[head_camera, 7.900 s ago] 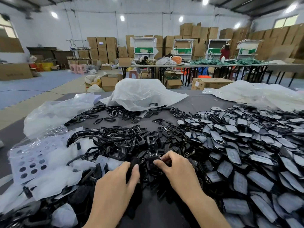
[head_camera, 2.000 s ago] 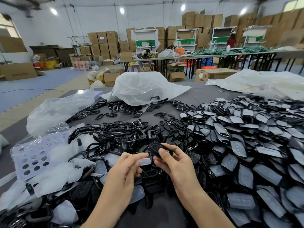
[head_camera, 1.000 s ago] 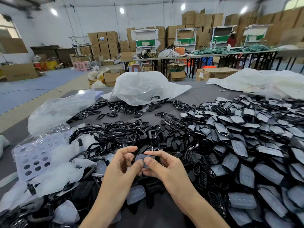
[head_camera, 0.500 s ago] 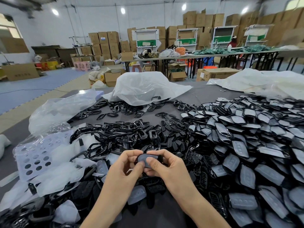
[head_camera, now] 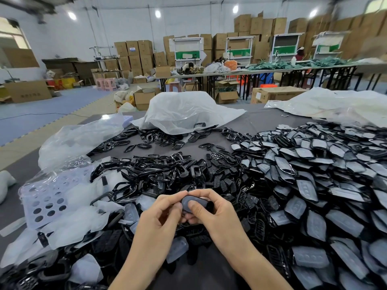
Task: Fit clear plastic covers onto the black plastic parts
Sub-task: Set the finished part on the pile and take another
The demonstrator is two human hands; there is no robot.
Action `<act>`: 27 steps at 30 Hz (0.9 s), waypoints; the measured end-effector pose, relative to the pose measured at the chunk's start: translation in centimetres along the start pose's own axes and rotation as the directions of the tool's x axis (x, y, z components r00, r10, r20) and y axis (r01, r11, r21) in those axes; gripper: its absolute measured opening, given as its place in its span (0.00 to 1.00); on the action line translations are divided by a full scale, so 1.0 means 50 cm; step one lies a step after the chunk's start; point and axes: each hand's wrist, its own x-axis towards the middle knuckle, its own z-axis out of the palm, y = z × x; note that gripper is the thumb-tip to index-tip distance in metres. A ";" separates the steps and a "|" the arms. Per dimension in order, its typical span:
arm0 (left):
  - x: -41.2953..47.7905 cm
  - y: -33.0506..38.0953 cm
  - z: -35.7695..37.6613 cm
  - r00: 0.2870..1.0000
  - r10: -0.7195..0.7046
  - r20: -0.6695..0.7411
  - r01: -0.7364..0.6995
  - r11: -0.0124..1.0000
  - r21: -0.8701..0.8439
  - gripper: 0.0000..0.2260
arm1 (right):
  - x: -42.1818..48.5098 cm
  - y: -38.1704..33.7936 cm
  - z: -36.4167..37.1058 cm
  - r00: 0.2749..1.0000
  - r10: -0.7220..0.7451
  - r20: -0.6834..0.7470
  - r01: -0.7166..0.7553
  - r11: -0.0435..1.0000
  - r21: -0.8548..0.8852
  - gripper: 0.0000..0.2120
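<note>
Although ringed by stock on every side, worked on one piece only. Left the loose clear covers point(head_camera: 79, 216) and the tangle of black frames point(head_camera: 146, 176) lying untouched at the left. Pinched the left end of the black part point(head_camera: 207, 203) with the left hand point(head_camera: 159, 214), thumb and forefinger curled in narrow around it. Held that part raised just above the near pile, midway between the two hands, long axis running across from one hand to the other, broad face turned up toward the camera, rounded end pointing left. Carried the clear cover point(head_camera: 187, 200) on that face. Gripped the other end with the right hand point(head_camera: 215, 214), forefinger arched over the top to meet the left forefinger, thumb flat on the cover. Probably needed only a press straight down through that thumb, then along the long axis, to seat the edges. Could not tell whether the rim had caught. Kept well clear of the heap of covered parts point(head_camera: 314, 185) at the right.
</note>
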 end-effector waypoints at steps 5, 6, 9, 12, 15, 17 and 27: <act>-0.005 0.002 0.004 0.999 0.042 0.010 -0.042 0.999 -0.011 0.16 | 0.001 0.000 -0.002 1.000 -0.024 0.017 0.025 0.999 -0.046 0.05; -0.005 0.002 0.005 0.999 0.043 0.013 -0.043 0.999 -0.017 0.16 | 0.001 -0.001 -0.002 0.999 -0.028 0.018 0.029 0.998 -0.061 0.06; -0.005 0.002 0.009 1.000 0.027 -0.003 -0.027 0.999 -0.020 0.13 | 0.002 -0.003 -0.004 0.999 -0.027 0.028 0.030 0.994 -0.106 0.07; -0.001 -0.004 0.009 0.999 -0.037 -0.031 0.037 0.999 -0.005 0.11 | 0.000 -0.005 -0.004 0.997 -0.003 0.073 0.014 0.990 -0.141 0.08; 0.003 -0.010 0.002 0.996 -0.083 -0.035 0.084 0.996 0.015 0.06 | -0.003 -0.006 0.001 0.995 0.006 0.095 0.009 0.988 -0.157 0.11; 0.003 -0.011 0.001 0.994 -0.081 -0.070 0.084 0.996 0.038 0.05 | -0.003 -0.004 0.003 0.997 0.005 0.072 0.004 0.992 -0.129 0.11; 0.003 -0.014 0.008 0.995 -0.038 -0.088 0.040 0.999 0.023 0.06 | 0.004 0.000 -0.002 1.000 0.025 0.003 -0.026 0.998 0.062 0.06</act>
